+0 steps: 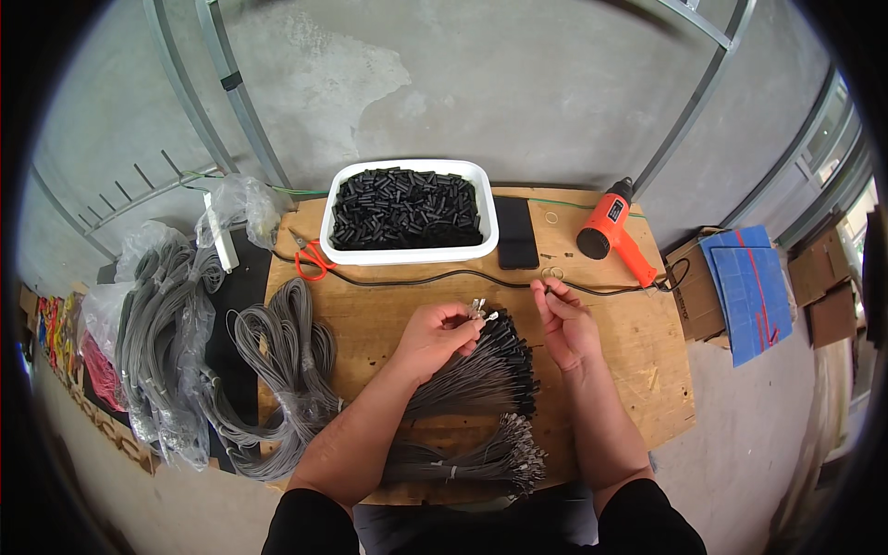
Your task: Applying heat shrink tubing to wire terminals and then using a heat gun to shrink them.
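Terminals (478, 307) at frame centre poke past your left hand (437, 337), fingertips gripping them; your right hand (568, 329), farther right, pinches closed, contents unclear.

The grey wall (527, 92) behind the table (643, 370) is unevenly finished, with a large paler patch (342, 74) left of centre. Grey metal posts (245, 116) slant across it at both sides; the wooden table top bears small dark marks, and the floor (740, 416) is pale grey. Bright light shows at far right, by a framed opening (831, 143).
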`<control>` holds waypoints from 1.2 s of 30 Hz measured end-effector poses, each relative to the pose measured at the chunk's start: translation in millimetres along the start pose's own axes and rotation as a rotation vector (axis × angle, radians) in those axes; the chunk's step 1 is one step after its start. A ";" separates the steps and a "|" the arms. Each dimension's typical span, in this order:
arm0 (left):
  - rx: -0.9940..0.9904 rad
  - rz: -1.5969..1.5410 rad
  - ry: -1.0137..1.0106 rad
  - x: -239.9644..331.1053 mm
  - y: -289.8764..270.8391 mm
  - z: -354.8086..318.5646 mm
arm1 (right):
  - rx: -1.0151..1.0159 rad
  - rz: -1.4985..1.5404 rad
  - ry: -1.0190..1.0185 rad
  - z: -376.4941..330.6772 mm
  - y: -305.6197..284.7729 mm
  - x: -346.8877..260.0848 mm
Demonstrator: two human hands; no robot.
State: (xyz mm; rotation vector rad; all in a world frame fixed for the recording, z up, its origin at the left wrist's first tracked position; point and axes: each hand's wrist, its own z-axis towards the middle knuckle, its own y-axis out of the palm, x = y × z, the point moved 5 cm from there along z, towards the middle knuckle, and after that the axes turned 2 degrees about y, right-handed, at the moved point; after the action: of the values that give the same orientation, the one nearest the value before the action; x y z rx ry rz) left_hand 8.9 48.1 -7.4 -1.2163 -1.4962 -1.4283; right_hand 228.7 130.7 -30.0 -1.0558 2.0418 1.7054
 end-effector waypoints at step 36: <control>-0.103 -0.028 0.040 0.9 3.4 -1.7 | -0.352 -0.624 -0.157 -38.3 48.6 13.1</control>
State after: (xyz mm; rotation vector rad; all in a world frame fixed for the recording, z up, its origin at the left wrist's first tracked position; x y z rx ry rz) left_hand 11.6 46.4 -5.3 -1.2256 -1.4330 -1.5562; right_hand 195.5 92.0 7.5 -1.4197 1.1560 1.7457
